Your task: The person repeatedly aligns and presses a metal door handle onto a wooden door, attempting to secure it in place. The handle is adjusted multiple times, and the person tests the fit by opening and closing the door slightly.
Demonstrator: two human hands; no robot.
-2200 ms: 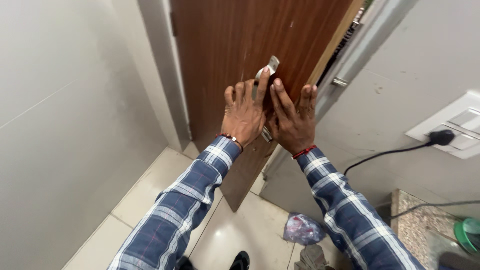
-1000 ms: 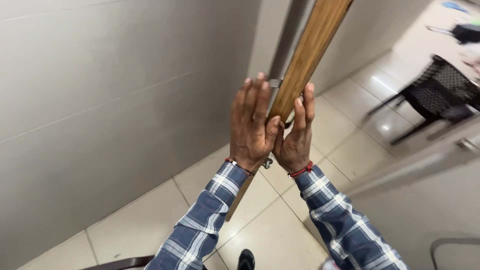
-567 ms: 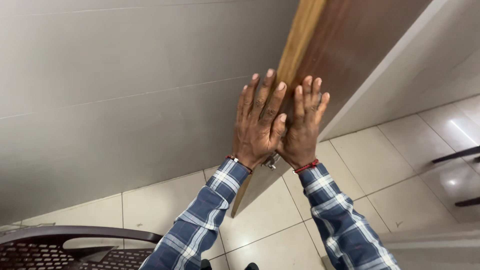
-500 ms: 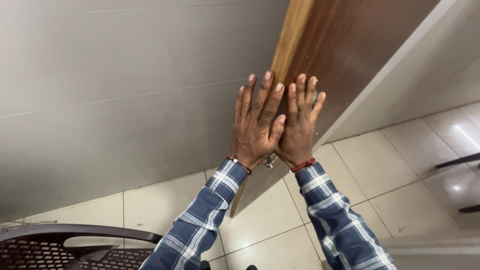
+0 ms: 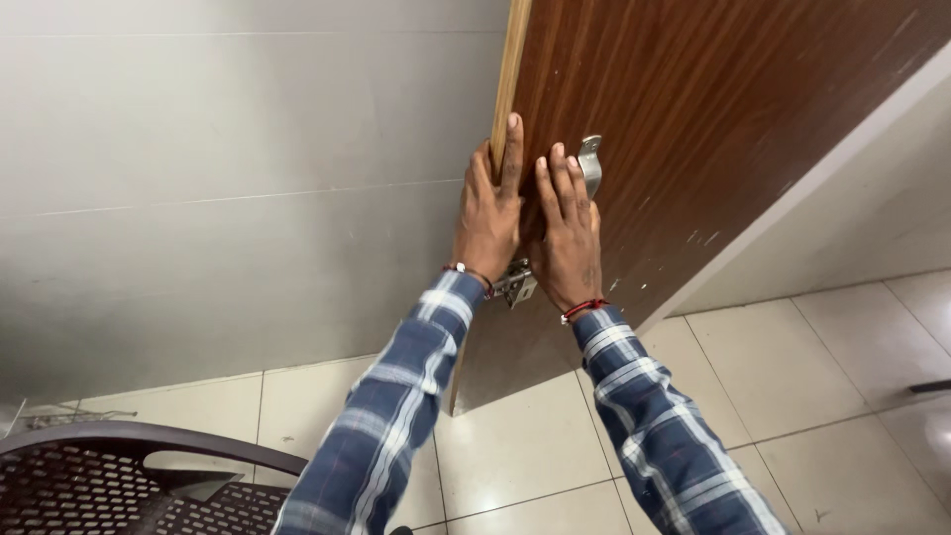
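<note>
A brown wooden door (image 5: 713, 129) stands ajar, its light edge facing me. My left hand (image 5: 488, 213) wraps over that edge, fingers pointing up along it. My right hand (image 5: 567, 233) lies flat on the door's face beside it, fingertips next to a silver metal handle (image 5: 590, 160). A small silver latch fitting (image 5: 517, 282) shows between my wrists at the door's edge. Both arms wear blue plaid sleeves, and each wrist has a thin band.
A grey tiled wall (image 5: 228, 188) fills the left. Pale floor tiles (image 5: 783, 367) spread below and to the right. The rim of a dark perforated plastic chair (image 5: 129, 476) sits at the bottom left.
The door has swung so more of its brown face shows. My left hand has curled over the edge and my right hand has slid onto the face near the handle.
</note>
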